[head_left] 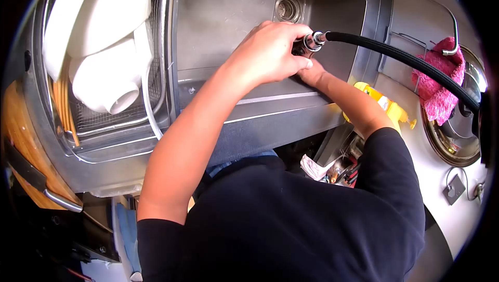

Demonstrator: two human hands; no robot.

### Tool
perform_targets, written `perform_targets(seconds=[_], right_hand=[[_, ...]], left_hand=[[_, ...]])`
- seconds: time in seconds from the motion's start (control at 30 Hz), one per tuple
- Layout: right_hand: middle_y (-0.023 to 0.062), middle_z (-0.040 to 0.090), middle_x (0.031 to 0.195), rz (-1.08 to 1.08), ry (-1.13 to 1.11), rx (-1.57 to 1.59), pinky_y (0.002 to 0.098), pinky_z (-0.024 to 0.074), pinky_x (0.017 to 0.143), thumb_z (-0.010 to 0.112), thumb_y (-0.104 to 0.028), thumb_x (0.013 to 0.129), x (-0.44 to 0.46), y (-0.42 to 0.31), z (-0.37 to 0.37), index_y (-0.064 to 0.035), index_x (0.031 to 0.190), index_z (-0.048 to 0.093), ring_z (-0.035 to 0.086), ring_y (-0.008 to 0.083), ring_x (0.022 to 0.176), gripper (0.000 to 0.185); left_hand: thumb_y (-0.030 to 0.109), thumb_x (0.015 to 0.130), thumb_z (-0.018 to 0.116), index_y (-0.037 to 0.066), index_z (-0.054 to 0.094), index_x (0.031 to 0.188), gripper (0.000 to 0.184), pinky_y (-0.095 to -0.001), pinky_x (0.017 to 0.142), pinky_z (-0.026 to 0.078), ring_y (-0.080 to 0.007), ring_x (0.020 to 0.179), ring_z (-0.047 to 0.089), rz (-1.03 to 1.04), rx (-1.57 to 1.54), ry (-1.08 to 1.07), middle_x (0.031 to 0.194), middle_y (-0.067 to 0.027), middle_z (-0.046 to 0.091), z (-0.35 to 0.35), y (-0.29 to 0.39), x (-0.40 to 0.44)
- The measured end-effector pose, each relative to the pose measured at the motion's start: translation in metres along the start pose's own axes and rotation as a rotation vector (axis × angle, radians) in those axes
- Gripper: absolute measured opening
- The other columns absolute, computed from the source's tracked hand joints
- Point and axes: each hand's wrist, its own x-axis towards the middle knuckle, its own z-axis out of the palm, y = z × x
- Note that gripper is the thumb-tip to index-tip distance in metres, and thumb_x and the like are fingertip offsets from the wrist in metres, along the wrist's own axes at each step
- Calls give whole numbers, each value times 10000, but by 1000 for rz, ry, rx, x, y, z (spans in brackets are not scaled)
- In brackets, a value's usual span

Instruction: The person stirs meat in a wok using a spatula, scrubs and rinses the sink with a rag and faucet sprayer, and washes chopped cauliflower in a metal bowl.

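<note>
My left hand (275, 48) is closed around the chrome and black head of a faucet (313, 40), thumb and fingers on either side of it. A black braided hose (400, 56) runs from the chrome collar off to the right. Just beneath, my right hand (312, 72) sits close to the same faucet head. Its fingers are hidden behind my left hand, so its grip does not show. Both hands are over the steel sink basin (223, 32), near its drain (287, 9).
At left, a dish rack (163, 48) holds white bowls (112, 14) and wooden chopsticks (63, 108). A knife (31, 170) lies by a wooden board (21, 121). Right of the sink stand a yellow bottle (382, 103), a pink cloth (442, 77) and a round lid (460, 142).
</note>
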Motion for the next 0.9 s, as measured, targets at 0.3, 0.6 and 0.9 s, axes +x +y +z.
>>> perform_targets(seconds=[0.3, 0.6, 0.9], right_hand=[[182, 714, 928, -138, 81, 131, 464, 582, 784, 647, -143, 840, 16, 7, 23, -78, 879, 696, 719, 358, 914, 90], [203, 733, 1035, 35, -123, 27, 457, 574, 898, 614, -93, 882, 8, -2, 4, -49, 982, 734, 714, 362, 1014, 161], [218, 752, 1029, 83, -680, -253, 452, 594, 871, 632, -62, 852, -8, -58, -102, -5, 986, 769, 734, 384, 988, 200]], left_hand=[[208, 786, 826, 101, 703, 1032, 295, -341, 624, 481, -175, 652, 604, 27, -58, 13, 747, -74, 664, 2, 0, 0], [220, 807, 813, 67, 691, 1010, 281, -341, 611, 473, -174, 657, 609, 8, 11, 2, 731, -77, 653, -3, 6, -4], [225, 796, 819, 62, 688, 1007, 297, -362, 677, 502, -217, 692, 632, 28, 42, 9, 767, -100, 666, -3, 2, -3]])
